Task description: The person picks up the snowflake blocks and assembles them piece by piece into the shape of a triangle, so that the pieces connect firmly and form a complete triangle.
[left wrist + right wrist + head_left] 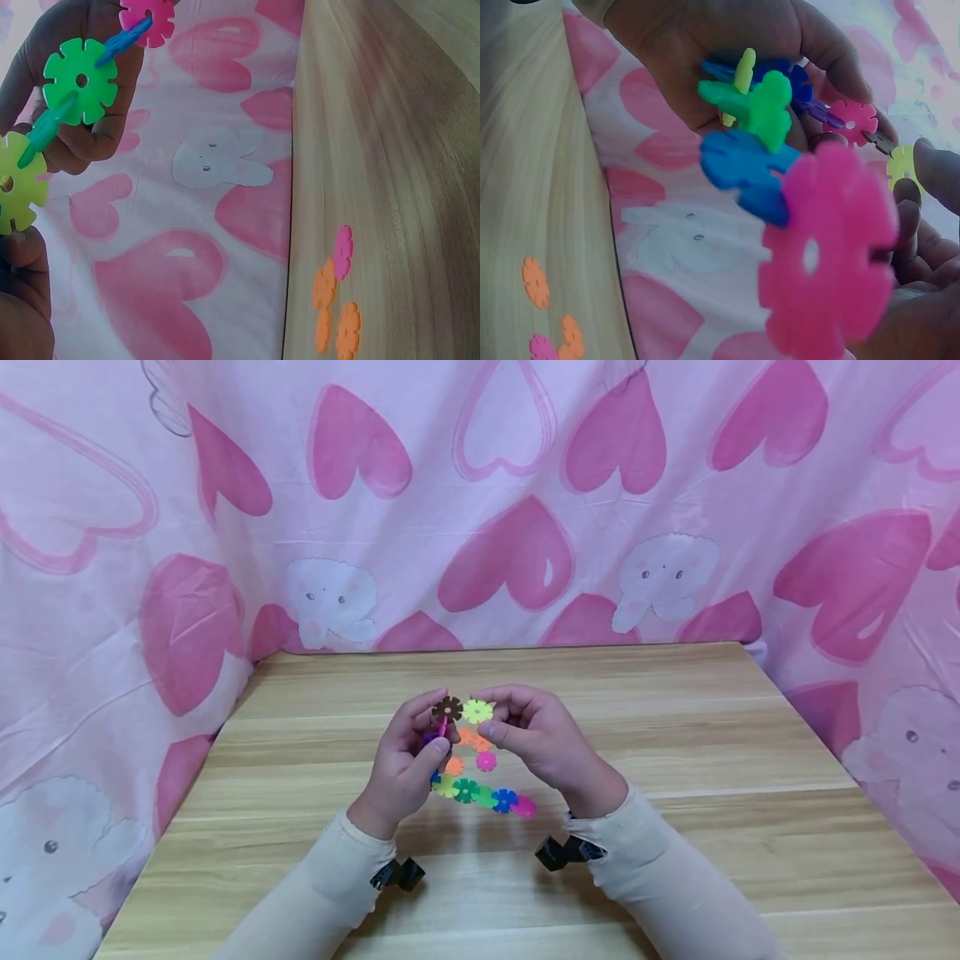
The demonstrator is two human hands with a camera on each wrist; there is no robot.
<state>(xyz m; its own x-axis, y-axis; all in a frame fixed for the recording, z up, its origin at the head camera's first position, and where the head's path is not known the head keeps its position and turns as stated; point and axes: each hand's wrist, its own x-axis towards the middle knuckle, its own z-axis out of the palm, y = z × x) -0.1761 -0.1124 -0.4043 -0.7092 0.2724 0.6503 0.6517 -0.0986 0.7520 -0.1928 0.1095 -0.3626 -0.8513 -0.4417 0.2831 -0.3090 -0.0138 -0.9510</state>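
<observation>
A chain of slotted, flower-shaped plastic discs hangs from my left hand [401, 764], which grips it near its upper end. At that end are a brown disc [447, 709] and a pink disc [850, 123]. My right hand [551, 739] pinches a yellow disc [477, 711] between thumb and fingers. The edges of the yellow and brown discs meet; I cannot tell whether their slots are locked. Lower down, the chain runs through a green disc [467, 790] and a blue disc [505, 801] to a pink end disc [829, 255]. Left fingers hide part of the chain.
Loose on the wooden table [675, 735], beyond the chain, lie several discs: an orange disc [454, 766], a pink disc [486, 761] and overlapping orange ones [480, 742]. A pink heart-print cloth [495, 468] hangs at the back and along both sides.
</observation>
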